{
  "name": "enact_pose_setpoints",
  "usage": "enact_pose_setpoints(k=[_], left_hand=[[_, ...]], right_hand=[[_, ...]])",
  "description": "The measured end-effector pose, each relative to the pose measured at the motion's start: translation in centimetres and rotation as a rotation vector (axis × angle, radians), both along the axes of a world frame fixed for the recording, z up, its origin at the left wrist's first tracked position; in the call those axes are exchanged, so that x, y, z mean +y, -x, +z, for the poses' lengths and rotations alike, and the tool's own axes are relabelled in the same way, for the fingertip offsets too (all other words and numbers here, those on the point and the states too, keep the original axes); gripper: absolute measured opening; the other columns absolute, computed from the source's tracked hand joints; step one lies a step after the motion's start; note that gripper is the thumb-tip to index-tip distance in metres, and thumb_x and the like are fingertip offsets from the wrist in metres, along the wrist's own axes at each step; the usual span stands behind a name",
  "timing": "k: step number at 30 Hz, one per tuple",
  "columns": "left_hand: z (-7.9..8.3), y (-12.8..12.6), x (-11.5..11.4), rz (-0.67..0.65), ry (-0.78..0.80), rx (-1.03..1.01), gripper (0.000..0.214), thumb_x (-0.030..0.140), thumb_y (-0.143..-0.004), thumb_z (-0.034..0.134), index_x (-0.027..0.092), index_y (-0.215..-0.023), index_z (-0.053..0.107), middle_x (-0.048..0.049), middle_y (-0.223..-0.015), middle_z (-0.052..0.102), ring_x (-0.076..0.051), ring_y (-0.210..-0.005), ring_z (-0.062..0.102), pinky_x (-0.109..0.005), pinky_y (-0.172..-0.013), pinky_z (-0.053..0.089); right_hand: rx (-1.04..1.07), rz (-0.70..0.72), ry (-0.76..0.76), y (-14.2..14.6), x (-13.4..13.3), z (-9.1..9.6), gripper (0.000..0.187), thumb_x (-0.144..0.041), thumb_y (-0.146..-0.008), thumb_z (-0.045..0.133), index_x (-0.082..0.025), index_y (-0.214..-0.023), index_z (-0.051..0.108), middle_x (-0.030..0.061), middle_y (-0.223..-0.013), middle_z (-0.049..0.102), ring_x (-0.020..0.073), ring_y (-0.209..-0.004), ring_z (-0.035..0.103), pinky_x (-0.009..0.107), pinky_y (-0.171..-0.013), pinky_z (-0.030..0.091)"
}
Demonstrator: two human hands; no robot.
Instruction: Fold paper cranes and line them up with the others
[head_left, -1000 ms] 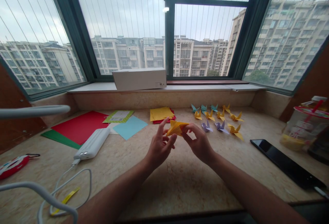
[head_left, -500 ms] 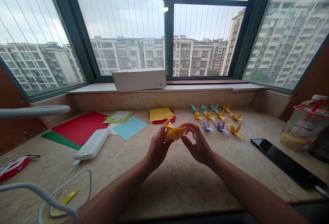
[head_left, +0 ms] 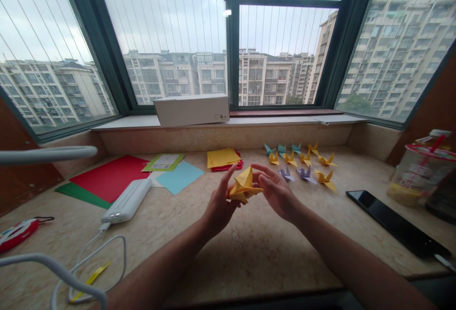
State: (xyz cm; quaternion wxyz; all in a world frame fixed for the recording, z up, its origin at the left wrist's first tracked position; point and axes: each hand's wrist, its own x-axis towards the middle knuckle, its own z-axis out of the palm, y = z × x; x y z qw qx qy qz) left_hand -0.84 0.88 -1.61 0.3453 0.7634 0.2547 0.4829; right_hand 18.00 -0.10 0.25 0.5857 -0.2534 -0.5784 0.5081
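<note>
A folded yellow paper crane is held above the countertop between both hands, its pointed flaps spread out. My left hand is closed on its left side, thumb below and a finger raised behind. At the right side, my right hand has its bent fingers and thumb against the paper; the exact contact is partly hidden. Finished cranes stand in rows beyond my right hand: several yellow ones, blue ones and purple ones. A stack of yellow paper squares lies behind my left hand, over red ones.
To the left lie red paper, green paper, a light-blue sheet and a white power bank with its cable. A phone and a plastic cup are at right. A white box sits on the sill.
The yellow crane has turned in my hands, with a broad flap now pointing up. My right hand's fingers have moved from a loose ring to closer around its right side.
</note>
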Motion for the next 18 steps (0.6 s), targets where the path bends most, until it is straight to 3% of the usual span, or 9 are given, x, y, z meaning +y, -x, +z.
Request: enact_pose_setpoints(k=[5, 10, 14, 18], left_hand=[[0.1, -0.01, 0.1, 0.004, 0.037, -0.019, 0.071, 0.028, -0.092, 0.058, 0.028, -0.152, 0.02, -0.0004, -0.077, 0.068, -0.011, -0.058, 0.06, -0.023, -0.057, 0.052], [0.18, -0.03, 0.34, 0.024, 0.044, -0.018, 0.057, 0.031, -0.092, 0.058, 0.025, -0.144, 0.037, -0.0001, -0.077, 0.066, -0.01, -0.057, 0.059, -0.022, -0.055, 0.051], [0.42, -0.34, 0.53, -0.018, 0.12, -0.092, 0.027, 0.034, -0.091, 0.059, 0.016, -0.11, 0.061, -0.0023, -0.078, 0.064, -0.011, -0.059, 0.06, -0.021, -0.05, 0.05], [1.0, -0.58, 0.51, -0.042, 0.22, -0.157, 0.025, 0.037, -0.088, 0.062, 0.013, -0.09, 0.062, -0.0017, -0.074, 0.06, -0.011, -0.055, 0.058, -0.021, -0.045, 0.048]], right_hand=[[0.084, -0.047, 0.023, -0.19, 0.12, 0.34, 0.048, -0.041, -0.076, 0.075, -0.025, -0.119, 0.063, 0.0065, -0.099, 0.072, 0.0221, -0.089, 0.067, 0.038, -0.08, 0.054], [0.195, -0.088, 0.016, -0.2, 0.24, 0.29, 0.031, -0.034, -0.072, 0.08, -0.027, -0.102, 0.071, 0.0019, -0.087, 0.073, 0.0182, -0.081, 0.067, 0.034, -0.078, 0.054], [0.151, -0.124, 0.014, -0.39, 0.35, 0.26, 0.025, -0.036, -0.072, 0.08, -0.025, -0.093, 0.074, 0.0028, -0.088, 0.074, 0.0186, -0.082, 0.067, 0.034, -0.079, 0.053], [0.007, -0.121, 0.006, -0.51, 0.29, 0.4, 0.031, -0.042, -0.073, 0.079, -0.023, -0.098, 0.074, 0.0046, -0.092, 0.074, 0.0204, -0.087, 0.067, 0.036, -0.08, 0.054]])
